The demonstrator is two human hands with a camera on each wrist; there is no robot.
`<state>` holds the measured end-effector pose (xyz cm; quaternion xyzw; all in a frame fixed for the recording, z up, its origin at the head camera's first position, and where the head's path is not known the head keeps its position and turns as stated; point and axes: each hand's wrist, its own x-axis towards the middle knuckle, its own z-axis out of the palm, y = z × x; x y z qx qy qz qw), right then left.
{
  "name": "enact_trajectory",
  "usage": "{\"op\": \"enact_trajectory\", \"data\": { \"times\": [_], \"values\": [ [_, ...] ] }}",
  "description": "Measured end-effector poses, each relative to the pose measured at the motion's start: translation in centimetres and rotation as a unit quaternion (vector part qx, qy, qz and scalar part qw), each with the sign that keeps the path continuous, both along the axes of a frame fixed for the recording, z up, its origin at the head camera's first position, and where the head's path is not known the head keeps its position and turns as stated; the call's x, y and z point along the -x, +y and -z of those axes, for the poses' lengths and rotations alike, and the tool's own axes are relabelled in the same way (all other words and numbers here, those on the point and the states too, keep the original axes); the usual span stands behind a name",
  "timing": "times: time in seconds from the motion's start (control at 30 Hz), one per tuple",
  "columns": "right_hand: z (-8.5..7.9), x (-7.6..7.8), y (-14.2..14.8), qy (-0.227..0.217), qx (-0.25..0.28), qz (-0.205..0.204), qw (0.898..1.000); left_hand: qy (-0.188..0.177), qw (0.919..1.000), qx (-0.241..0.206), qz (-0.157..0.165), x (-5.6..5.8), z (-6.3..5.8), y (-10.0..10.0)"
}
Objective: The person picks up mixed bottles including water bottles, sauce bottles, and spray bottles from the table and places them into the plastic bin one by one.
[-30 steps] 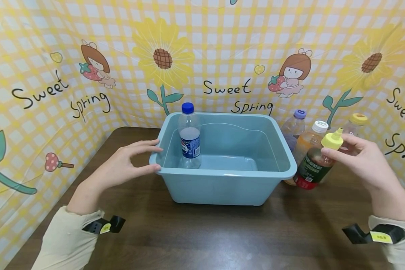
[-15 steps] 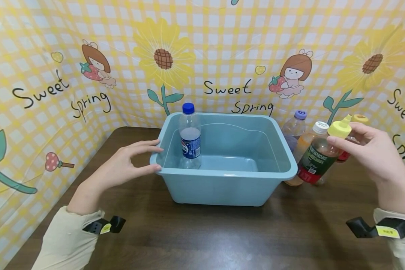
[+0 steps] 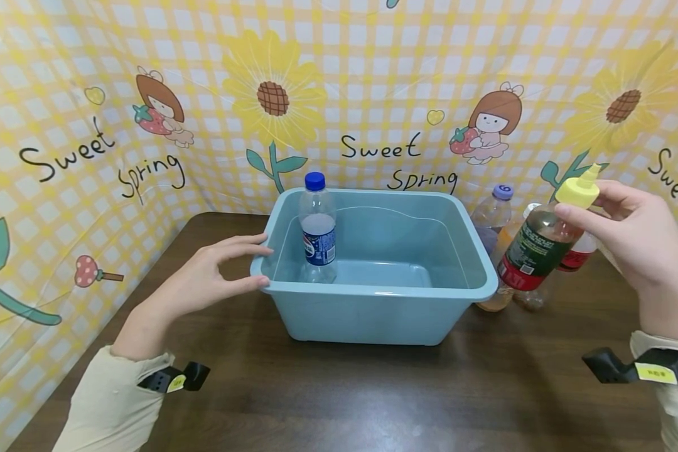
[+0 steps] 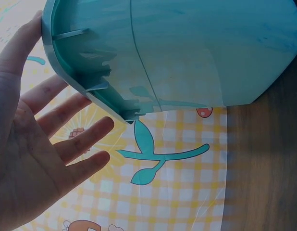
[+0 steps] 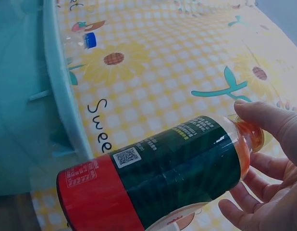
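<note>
In the head view, my right hand (image 3: pixel 635 235) pinches a squeeze bottle (image 3: pixel 542 248) by its neck, just under the yellow nozzle cap (image 3: pixel 579 188). The bottle has a green and red label and hangs tilted, its base at the right rim of the blue tub (image 3: pixel 367 314). The right wrist view shows the thumb and fingers around the neck of this bottle (image 5: pixel 177 173). My left hand (image 3: pixel 203 276) touches the tub's left rim with spread, fairly straight fingers. A bottle with a blue cap (image 3: pixel 319 235) stands upright inside the tub, at its left end.
Right of the tub stand a purple-capped bottle (image 3: pixel 491 216), a white-capped bottle with orange content (image 3: pixel 505 235), and a red-labelled bottle (image 3: pixel 575 258) partly behind my right hand. A patterned yellow check cloth (image 3: pixel 367 81) hangs behind the dark wooden table (image 3: pixel 339 395).
My right hand has lifted the squeeze bottle up and slightly right, away from the other bottles, and it tilts more. The left hand and the tub have stayed in place.
</note>
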<state>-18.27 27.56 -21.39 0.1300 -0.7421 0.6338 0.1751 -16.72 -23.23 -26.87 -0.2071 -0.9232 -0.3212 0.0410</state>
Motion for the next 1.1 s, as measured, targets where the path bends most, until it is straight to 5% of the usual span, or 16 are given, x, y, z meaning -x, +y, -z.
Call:
{"op": "enact_trajectory", "data": {
  "times": [0.53,0.77,1.1],
  "values": [
    [-2.6,0.6,-1.9,0.004,-0.054,0.038,0.998,0.0,1.0,0.003,0.001,0.0,-0.1,0.0],
    [-3.1,0.8,-2.6,-0.009,-0.032,0.014,0.999,0.002,1.0,0.004,0.002,0.0,-0.1,0.0],
    [-4.0,1.3,-3.4,-0.025,-0.088,0.022,0.996,0.005,0.9999,0.008,0.003,0.0,-0.1,0.0]
  ]
}}
